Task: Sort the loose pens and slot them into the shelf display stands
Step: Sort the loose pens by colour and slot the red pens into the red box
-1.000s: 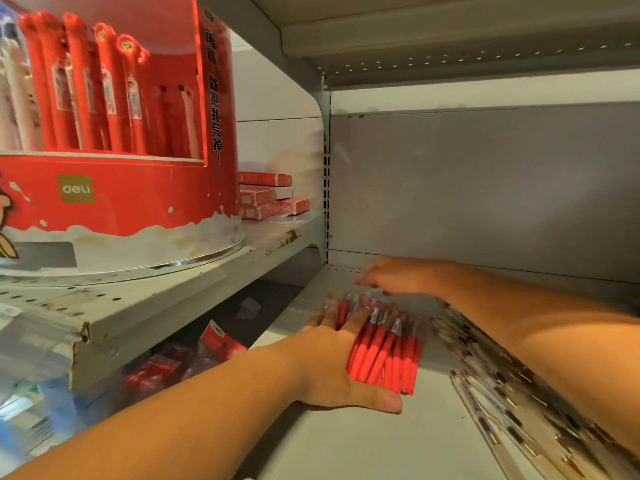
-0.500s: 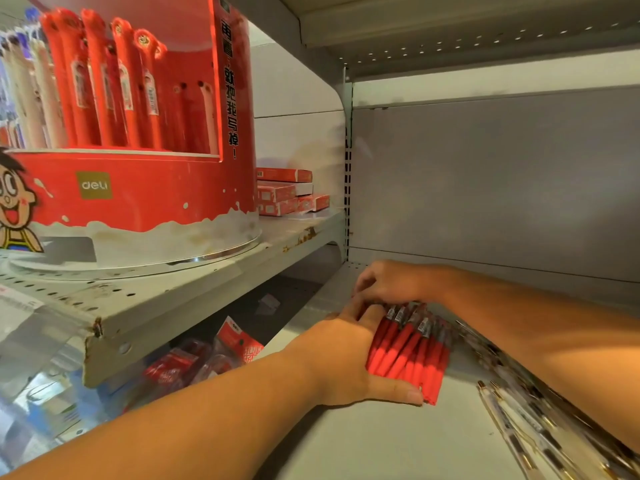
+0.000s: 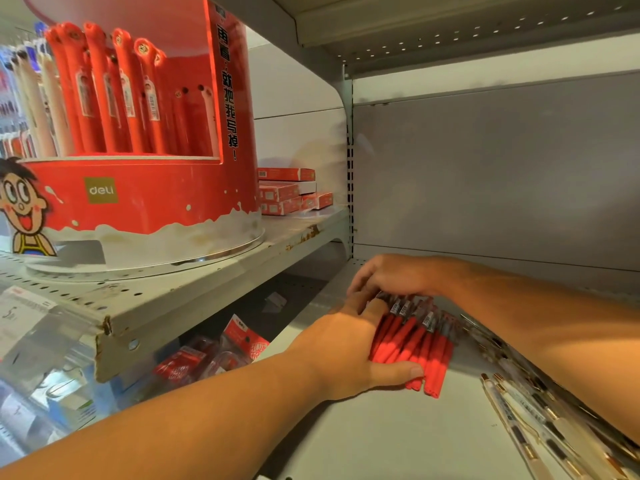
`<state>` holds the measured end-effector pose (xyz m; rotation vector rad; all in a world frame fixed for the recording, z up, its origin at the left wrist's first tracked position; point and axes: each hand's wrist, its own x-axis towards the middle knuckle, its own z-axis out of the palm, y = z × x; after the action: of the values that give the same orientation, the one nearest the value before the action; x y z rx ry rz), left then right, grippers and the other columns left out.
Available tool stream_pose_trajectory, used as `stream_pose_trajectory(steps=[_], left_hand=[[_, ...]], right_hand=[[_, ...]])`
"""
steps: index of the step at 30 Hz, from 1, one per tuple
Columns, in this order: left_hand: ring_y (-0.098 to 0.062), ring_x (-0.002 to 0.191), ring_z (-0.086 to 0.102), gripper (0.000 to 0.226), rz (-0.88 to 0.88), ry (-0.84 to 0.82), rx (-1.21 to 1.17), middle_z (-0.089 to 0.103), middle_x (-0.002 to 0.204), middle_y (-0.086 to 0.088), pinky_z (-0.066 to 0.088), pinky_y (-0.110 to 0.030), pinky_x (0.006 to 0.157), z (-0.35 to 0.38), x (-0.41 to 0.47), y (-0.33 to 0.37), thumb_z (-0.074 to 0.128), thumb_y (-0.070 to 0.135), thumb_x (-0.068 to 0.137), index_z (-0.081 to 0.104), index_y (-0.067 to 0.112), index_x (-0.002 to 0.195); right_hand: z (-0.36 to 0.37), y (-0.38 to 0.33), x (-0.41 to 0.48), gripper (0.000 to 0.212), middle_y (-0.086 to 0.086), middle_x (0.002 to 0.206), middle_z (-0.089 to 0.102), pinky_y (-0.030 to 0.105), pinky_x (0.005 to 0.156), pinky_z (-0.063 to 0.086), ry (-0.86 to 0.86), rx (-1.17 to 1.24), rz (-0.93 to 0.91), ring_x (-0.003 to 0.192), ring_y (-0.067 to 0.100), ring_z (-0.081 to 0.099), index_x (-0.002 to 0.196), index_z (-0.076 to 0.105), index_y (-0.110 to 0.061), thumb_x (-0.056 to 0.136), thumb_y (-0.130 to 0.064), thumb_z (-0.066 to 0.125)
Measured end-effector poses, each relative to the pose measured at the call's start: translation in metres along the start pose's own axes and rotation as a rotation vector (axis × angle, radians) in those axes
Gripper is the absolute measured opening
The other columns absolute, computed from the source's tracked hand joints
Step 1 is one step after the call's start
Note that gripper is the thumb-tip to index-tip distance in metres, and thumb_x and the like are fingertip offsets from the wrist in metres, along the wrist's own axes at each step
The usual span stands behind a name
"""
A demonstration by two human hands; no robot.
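Observation:
A bunch of red pens [image 3: 414, 341] lies side by side on the grey lower shelf [image 3: 381, 438]. My left hand [image 3: 341, 351] cups the bunch from its left side, thumb under the near ends. My right hand [image 3: 394, 277] presses its fingers over the far, capped ends. Both hands squeeze the pens together. A round red display stand [image 3: 145, 199] with upright red pens [image 3: 100, 95] in its slots sits on the upper shelf at the left. Several clear pens [image 3: 533, 417] lie loose at the right, partly hidden under my right forearm.
Small red boxes [image 3: 287, 192] are stacked behind the round stand on the upper shelf [image 3: 194, 292]. Packaged goods [image 3: 214, 355] hang below that shelf. The grey back panel [image 3: 485, 174] closes the rear.
My hands have drawn closer together around the red pens, bunching them tighter. The right hand came down from the shelf's back onto the capped ends. The view shifted slightly left.

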<state>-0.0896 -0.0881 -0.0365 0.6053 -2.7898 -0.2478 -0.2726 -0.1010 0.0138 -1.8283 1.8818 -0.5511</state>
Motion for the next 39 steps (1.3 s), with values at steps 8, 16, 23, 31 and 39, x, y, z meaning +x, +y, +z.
stream_pose_trajectory(steps=[8, 16, 23, 31, 39], left_hand=[[-0.025, 0.126, 0.050, 0.083, 0.033, -0.122, -0.029, 0.012, 0.159, 0.008, 0.043, -0.041, 0.108, -0.012, -0.008, -0.010, 0.042, 0.083, 0.078, 0.015, 0.045, 0.146], [-0.027, 0.130, 0.044, 0.089, 0.133, -0.135, 0.077, 0.007, 0.158, 0.013, 0.041, -0.038, 0.106, -0.014, -0.015, -0.015, 0.050, 0.080, 0.078, 0.002, 0.048, 0.147], [-0.024, 0.120, 0.051, 0.086, 0.207, -0.091, 0.164, 0.031, 0.150, 0.002, 0.051, -0.038, 0.096, -0.014, -0.009, -0.013, 0.049, 0.080, 0.078, 0.014, 0.037, 0.145], [-0.021, 0.111, 0.056, 0.091, 0.214, -0.069, 0.166, 0.042, 0.138, 0.003, 0.054, -0.039, 0.092, -0.014, -0.008, -0.011, 0.054, 0.083, 0.071, 0.023, 0.035, 0.142], [-0.021, 0.110, 0.056, 0.087, 0.224, -0.074, 0.188, 0.042, 0.140, 0.002, 0.053, -0.035, 0.091, -0.013, -0.007, -0.012, 0.050, 0.083, 0.074, 0.022, 0.035, 0.142]], right_hand=[[-0.018, 0.017, -0.028, 0.022, -0.009, 0.120, 0.066, 0.030, 0.097, 0.045, 0.065, -0.002, 0.009, 0.109, 0.007, 0.060, 0.114, 0.067, -0.031, 0.100, -0.036, 0.050], [0.004, 0.030, -0.051, 0.043, -0.002, 0.108, 0.070, 0.033, 0.092, 0.050, 0.099, 0.079, 0.069, 0.099, 0.014, 0.067, 0.112, 0.068, -0.033, 0.099, -0.057, 0.035], [0.010, 0.022, -0.050, 0.047, -0.009, 0.109, 0.070, 0.027, 0.085, 0.045, 0.123, 0.125, 0.056, 0.099, 0.006, 0.064, 0.106, 0.070, -0.032, 0.098, -0.060, 0.033], [0.008, 0.011, -0.022, 0.068, -0.006, 0.122, 0.068, 0.036, 0.106, 0.041, -0.001, 0.237, 0.067, 0.112, 0.006, 0.062, 0.114, 0.068, -0.030, 0.087, -0.078, 0.028], [0.013, 0.001, -0.029, 0.074, -0.005, 0.119, 0.067, 0.030, 0.097, 0.043, 0.112, 0.275, -0.008, 0.110, 0.009, 0.062, 0.117, 0.065, -0.026, 0.087, -0.076, 0.019]])
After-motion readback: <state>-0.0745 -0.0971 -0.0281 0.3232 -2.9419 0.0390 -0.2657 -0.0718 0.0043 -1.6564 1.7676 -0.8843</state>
